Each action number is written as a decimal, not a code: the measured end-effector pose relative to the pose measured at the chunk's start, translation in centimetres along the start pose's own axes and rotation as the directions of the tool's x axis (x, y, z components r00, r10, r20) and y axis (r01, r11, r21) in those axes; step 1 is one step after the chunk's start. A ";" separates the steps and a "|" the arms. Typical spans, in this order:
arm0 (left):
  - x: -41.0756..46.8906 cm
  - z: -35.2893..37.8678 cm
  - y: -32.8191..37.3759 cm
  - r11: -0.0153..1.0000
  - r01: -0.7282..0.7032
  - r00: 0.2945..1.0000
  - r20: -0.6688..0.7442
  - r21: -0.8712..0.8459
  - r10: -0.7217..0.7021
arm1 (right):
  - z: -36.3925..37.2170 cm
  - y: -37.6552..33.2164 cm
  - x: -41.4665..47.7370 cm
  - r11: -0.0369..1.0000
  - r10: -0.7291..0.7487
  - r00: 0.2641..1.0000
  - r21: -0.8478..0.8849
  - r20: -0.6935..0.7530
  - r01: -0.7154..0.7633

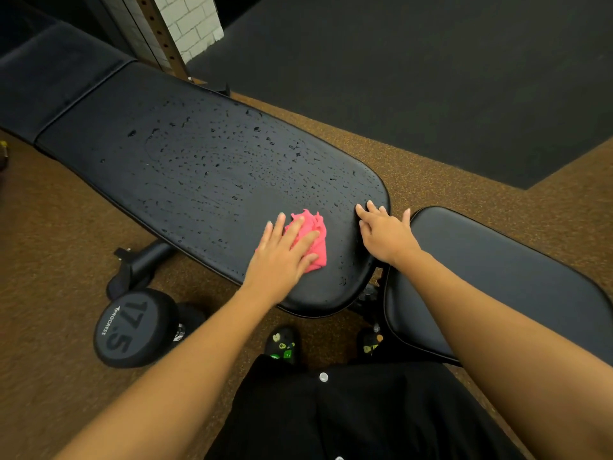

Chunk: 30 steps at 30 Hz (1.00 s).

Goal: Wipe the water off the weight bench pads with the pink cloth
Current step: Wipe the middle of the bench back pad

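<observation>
With the left hand flat on the bunched pink cloth and the right hand open on the back pad, narrow strokes may leave droplets.

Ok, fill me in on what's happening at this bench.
A person is wiping down a black padded weight bench. Their left hand presses a crumpled pink cloth flat against the long black back pad, near its closer end. The right hand rests open on that pad's rounded end, beside the smaller black seat pad. Water droplets still cover most of the back pad, so little has been dried. A black 17.5 dumbbell lies on the brown floor.
</observation>
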State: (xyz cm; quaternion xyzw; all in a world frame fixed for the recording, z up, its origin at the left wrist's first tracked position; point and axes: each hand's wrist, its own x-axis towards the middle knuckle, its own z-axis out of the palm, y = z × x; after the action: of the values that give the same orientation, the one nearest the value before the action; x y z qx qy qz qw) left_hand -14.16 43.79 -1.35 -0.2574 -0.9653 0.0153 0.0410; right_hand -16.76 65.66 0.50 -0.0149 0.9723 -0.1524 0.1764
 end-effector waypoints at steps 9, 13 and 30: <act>-1.6 -0.6 2.4 0.970 0.185 0.983 0.022 -0.160 -0.184 | 0.8 -0.5 0.0 1.000 0.003 1.000 0.013 -0.013 -0.003; -3.3 -0.2 3.0 0.995 0.020 0.999 0.036 -0.101 -0.016 | 1.0 -0.4 -0.1 0.998 -0.014 1.000 0.063 -0.023 0.016; -3.4 -0.6 -0.2 0.992 0.061 0.998 0.019 -0.110 -0.059 | 1.7 -0.1 -0.9 0.965 -0.025 0.999 0.260 -0.036 0.033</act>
State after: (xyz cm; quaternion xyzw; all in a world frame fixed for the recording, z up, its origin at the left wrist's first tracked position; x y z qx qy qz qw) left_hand -11.29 41.91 -0.99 -0.2301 -0.9723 -0.0376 0.0194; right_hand -15.33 65.14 -0.73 -0.0033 0.9462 -0.2818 0.1589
